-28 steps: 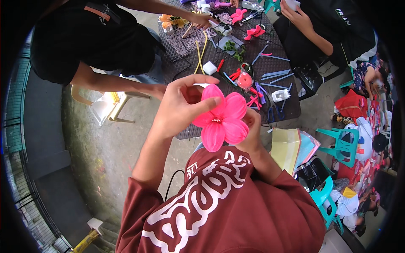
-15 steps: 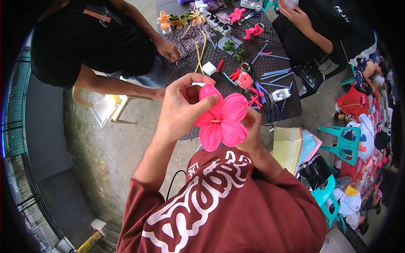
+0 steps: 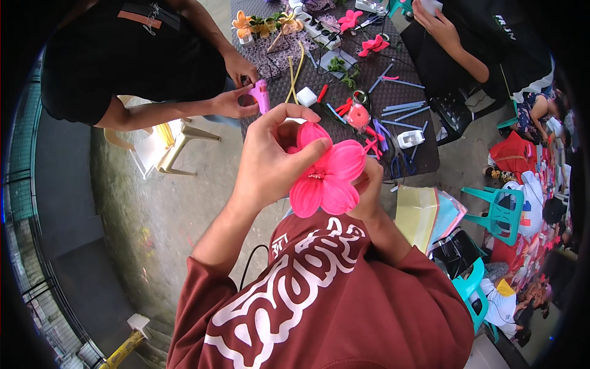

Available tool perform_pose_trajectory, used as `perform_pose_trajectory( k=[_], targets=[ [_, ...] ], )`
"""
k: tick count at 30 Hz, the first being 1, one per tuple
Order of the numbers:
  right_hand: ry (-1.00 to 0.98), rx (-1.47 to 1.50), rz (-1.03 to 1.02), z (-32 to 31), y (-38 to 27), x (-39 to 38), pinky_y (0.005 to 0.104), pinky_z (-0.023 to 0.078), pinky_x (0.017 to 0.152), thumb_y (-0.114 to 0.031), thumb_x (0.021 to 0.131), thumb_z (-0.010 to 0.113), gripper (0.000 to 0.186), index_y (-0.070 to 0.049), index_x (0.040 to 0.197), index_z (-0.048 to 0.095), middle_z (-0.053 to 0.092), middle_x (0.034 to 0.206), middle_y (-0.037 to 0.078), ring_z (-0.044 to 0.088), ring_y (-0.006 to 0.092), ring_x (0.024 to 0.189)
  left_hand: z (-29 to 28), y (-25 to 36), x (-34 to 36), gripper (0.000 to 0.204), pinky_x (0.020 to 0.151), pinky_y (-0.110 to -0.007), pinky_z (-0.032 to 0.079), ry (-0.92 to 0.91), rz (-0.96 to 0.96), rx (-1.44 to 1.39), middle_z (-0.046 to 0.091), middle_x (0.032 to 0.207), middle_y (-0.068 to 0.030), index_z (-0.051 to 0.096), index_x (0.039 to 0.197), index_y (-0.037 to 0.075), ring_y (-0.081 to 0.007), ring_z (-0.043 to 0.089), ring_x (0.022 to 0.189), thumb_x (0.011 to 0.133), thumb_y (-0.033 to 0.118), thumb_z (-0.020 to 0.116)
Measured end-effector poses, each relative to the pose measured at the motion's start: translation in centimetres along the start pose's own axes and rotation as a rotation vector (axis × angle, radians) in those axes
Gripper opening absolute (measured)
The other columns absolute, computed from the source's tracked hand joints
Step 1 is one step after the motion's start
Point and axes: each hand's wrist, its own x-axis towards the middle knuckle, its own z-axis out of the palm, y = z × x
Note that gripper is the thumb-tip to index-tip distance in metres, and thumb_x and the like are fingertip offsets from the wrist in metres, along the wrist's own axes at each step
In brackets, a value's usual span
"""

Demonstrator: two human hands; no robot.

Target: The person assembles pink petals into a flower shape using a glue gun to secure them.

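Observation:
A bright pink craft flower with broad rounded petals and small pale beads at its centre is held up in front of my chest. My left hand pinches its upper left petal between thumb and fingers. Behind the right-hand petals is my right hand, its fingers closed and partly hidden by the flower. What exactly those fingers grip at the back cannot be seen. Just beyond my left hand, a person at the left holds a pink-purple glue gun.
The dark woven-pattern table carries blue sticks, a red tape roll, scissors, a white power strip and other pink flowers. Another person works at the far right. A plastic chair stands left, coloured sheets right.
The person at the left has brought up a glue gun, held in both hands. My flower has tilted slightly, with both my hands still on it.

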Motion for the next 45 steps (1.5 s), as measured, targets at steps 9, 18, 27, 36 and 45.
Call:
perform_pose_trajectory(
  k=[9,18,27,36,45],
  targets=[
    [0.065,0.357,0.223,0.1,1.0,-0.5,0.0315,0.042,0.092,0.002,0.065,0.075,0.041,0.004,0.102,0.058,0.059,0.105,0.008,0.055,0.0137,0.099,-2.3,1.1,0.6,0.035,0.085,-0.029,0.044,-0.127,0.188,0.060,0.056,0.107,-0.0062,0.052,0.112,-0.004,-0.0152,0.056,0.096,0.082,0.009,0.063],
    [0.065,0.378,0.230,0.7,0.2,0.4,0.0287,0.045,0.085,0.000,0.067,0.074,0.037,0.003,0.100,0.059,0.061,0.098,0.005,0.057,0.0109,0.091,-1.9,0.1,0.8,0.031,0.067,-0.021,0.049,-0.088,0.001,-0.059,0.063,0.089,-0.0075,0.055,0.105,-0.004,-0.0090,0.060,0.076,0.080,0.009,0.067],
    [0.103,0.105,0.265,0.2,0.5,0.7,0.0277,0.046,0.080,-0.001,0.067,0.073,0.032,0.003,0.096,0.059,0.062,0.095,0.006,0.058,0.0112,0.088,-1.5,-0.9,-0.3,0.019,0.070,-0.022,0.051,-0.037,-0.027,-0.265,0.063,0.087,-0.0076,0.056,0.096,-0.005,-0.0104,0.061,0.078,0.080,-0.001,0.064],
    [0.081,0.033,0.223,0.0,0.7,0.9,0.0267,0.045,0.079,-0.002,0.068,0.072,0.029,0.003,0.094,0.059,0.061,0.094,0.006,0.057,0.0112,0.086,-1.8,-1.9,-0.2,0.019,0.073,-0.024,0.050,-0.075,-0.020,-0.499,0.064,0.086,-0.0076,0.055,0.096,-0.003,-0.0118,0.062,0.078,0.079,-0.003,0.063],
    [0.121,0.117,0.255,0.2,0.5,1.3,0.0258,0.046,0.075,-0.001,0.069,0.071,0.025,0.002,0.091,0.060,0.062,0.089,0.005,0.057,0.0099,0.084,-1.2,-3.2,0.3,0.025,0.072,-0.026,0.049,-0.061,-0.135,-0.714,0.062,0.094,-0.0088,0.050,0.107,0.000,-0.0129,0.060,0.083,0.084,0.003,0.059]
  ],
)
